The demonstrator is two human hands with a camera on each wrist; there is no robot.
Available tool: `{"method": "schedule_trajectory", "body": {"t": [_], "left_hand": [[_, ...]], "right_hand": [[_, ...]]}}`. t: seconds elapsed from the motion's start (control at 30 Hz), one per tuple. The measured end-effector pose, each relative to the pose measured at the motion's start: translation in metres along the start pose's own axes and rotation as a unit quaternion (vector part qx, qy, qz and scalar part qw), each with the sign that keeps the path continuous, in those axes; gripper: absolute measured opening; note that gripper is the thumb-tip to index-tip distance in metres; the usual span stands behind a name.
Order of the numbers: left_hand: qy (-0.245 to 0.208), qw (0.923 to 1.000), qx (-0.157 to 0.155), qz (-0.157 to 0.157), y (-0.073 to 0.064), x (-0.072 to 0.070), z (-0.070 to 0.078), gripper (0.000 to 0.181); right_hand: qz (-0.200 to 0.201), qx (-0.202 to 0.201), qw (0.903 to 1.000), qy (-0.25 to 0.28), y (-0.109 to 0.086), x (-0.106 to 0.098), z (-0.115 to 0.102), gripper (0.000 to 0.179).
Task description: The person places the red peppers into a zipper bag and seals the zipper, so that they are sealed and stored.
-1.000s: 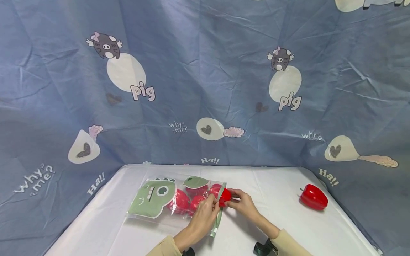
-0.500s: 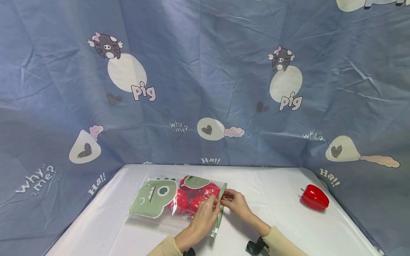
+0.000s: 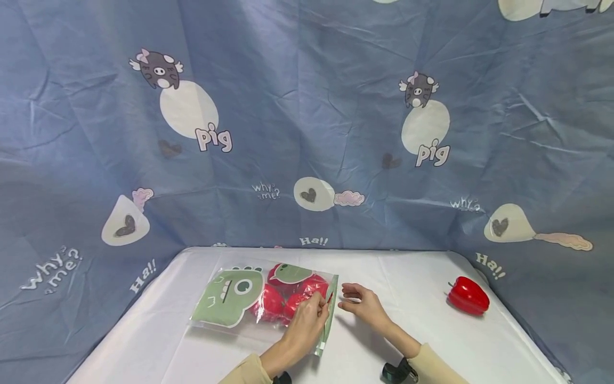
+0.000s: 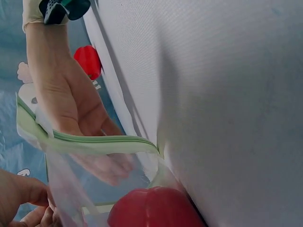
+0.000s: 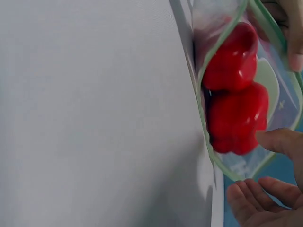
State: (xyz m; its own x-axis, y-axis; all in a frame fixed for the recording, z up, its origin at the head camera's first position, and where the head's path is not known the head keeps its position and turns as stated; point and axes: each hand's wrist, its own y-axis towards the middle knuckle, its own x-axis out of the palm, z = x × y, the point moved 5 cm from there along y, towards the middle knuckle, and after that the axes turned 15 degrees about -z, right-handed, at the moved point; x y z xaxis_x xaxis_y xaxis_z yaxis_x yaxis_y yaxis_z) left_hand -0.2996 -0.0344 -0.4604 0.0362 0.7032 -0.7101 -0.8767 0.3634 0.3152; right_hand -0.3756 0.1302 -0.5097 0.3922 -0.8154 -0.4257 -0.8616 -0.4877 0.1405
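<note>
A clear zip bag [image 3: 214,306] with a green cartoon dinosaur print lies at the table's middle, its green-edged mouth facing right. Several red bell peppers [image 3: 269,303] are inside it. Two peppers [image 5: 238,118] show through the open mouth in the right wrist view. My left hand [image 3: 305,322] pinches the upper edge of the mouth and lifts it. Just right of the mouth, my right hand [image 3: 365,308] holds nothing, its fingers apart and loosely bent. Another red bell pepper [image 3: 468,296] lies alone at the table's right side.
The table [image 3: 403,341] has a white cover. Behind it and at its sides hangs a blue cloth [image 3: 268,122] with pig prints. A dark device [image 3: 397,372] is strapped at the right wrist.
My right hand pushed a bell pepper through the mouth into the bag, let go of it and drew back right. My left hand has stayed on the bag's edge.
</note>
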Motion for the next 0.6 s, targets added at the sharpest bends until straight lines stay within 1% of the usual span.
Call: {"method": "schedule_trajectory", "body": {"t": [0.1,0.27,0.37,0.5,0.6], "left_hand": [[0.004,1.0,0.0,0.0,-0.001,0.0,0.0,0.012],[0.008,1.0,0.005,0.003,-0.001,0.001,0.0,0.011],[0.012,0.9999,0.011,0.004,0.0,0.001,0.001,0.011],[0.013,0.9998,0.016,0.006,0.001,0.001,0.002,0.009],[0.009,0.9998,0.017,0.003,0.001,0.0,0.002,0.007]], "right_hand": [[-0.002,0.006,0.9999,0.008,-0.007,-0.006,0.003,0.054],[-0.003,0.025,0.9995,-0.02,-0.02,-0.016,0.008,0.053],[-0.01,0.042,0.9987,-0.029,-0.028,-0.023,0.012,0.053],[-0.023,0.054,0.998,-0.021,-0.041,-0.036,0.017,0.054],[-0.029,0.051,0.9983,-0.01,-0.05,-0.047,0.017,0.055]]}}
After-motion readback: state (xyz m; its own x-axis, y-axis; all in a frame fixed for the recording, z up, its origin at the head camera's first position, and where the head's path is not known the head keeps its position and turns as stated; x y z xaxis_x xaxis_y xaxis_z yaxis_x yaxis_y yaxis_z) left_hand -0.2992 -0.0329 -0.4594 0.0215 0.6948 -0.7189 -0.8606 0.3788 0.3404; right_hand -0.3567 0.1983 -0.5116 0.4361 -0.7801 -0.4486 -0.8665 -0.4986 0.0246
